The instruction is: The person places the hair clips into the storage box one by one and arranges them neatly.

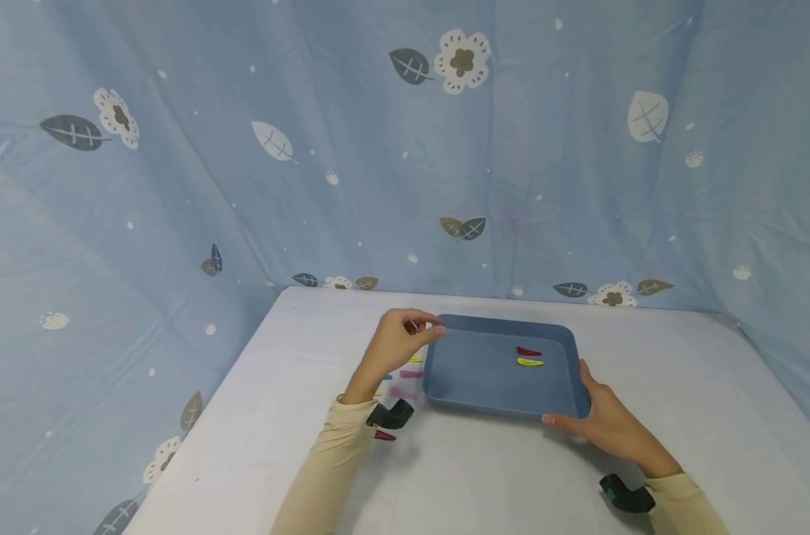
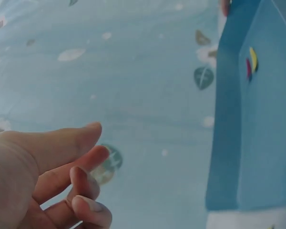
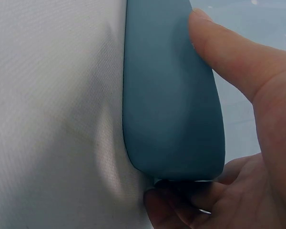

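A shallow blue tray [image 1: 472,371] lies on the white table. My right hand [image 1: 608,420] grips its near right corner, the thumb on the front rim and the fingers at the right side; the right wrist view shows the thumb against the tray wall [image 3: 174,95]. Inside the tray, toward the right, a red hair clip [image 1: 528,351] and a yellow hair clip [image 1: 530,362] lie close together. Over the tray's far left corner is my left hand [image 1: 397,342], its fingers loosely bent. In the left wrist view, nothing shows between thumb and fingertips.
Left of the tray, partly behind my left arm, lie several more hair clips, among them a pink one [image 1: 410,374], a paler pink one [image 1: 402,393] and a red one [image 1: 385,435]. A blue patterned curtain [image 1: 512,148] hangs behind the table.
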`<state>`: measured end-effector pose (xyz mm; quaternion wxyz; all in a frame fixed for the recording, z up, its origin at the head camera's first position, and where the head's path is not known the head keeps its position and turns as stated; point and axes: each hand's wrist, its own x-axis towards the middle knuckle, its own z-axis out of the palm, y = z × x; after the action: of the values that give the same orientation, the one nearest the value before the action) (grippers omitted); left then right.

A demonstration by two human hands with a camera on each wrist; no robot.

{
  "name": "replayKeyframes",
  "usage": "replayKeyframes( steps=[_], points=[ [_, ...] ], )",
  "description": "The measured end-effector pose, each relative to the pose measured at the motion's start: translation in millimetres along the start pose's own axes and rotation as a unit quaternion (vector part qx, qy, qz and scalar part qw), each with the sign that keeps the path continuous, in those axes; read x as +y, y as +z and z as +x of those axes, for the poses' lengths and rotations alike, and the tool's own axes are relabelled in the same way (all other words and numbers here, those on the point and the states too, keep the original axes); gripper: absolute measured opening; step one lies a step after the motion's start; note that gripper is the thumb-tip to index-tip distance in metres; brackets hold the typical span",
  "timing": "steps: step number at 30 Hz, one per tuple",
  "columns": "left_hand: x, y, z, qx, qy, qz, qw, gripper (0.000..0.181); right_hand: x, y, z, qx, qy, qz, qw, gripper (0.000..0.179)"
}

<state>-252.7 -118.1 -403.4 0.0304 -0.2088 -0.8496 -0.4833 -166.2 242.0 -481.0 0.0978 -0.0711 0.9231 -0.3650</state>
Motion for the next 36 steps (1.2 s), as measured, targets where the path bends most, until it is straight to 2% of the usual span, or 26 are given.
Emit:
replayKeyframes(
  steps=[5,10,19,30,36],
  points=[
    [-6.2,-16.4,-8.3,0.016,-0.012,0.027,0.9994,0.017,0.9,-0.1,-1.1,0.002,0.002,-0.003,1.0,0.129],
    [-13.0,-27.6,-14.9,0.025,-0.018,0.034,0.9989,0.017,1.0,-0.1,-2.1,0.002,0.002,-0.004,1.0,0.129],
    [-23.1,-42.4,-17.2,0.046,-0.008,0.06,0.9971,0.021,0.8,1.7,0.1,0.01,-0.006,-0.008,0.9999,0.128],
    [-49.9,-50.6,-13.9,0.055,-0.003,0.089,0.9945,0.022,1.3,1.4,0.4,0.02,-0.008,-0.002,0.9998,0.13],
    [-62.7,-50.2,-12.2,0.047,-0.019,0.089,0.9948,0.023,1.3,3.2,0.8,0.029,-0.009,0.016,0.9994,0.132]
  ],
)
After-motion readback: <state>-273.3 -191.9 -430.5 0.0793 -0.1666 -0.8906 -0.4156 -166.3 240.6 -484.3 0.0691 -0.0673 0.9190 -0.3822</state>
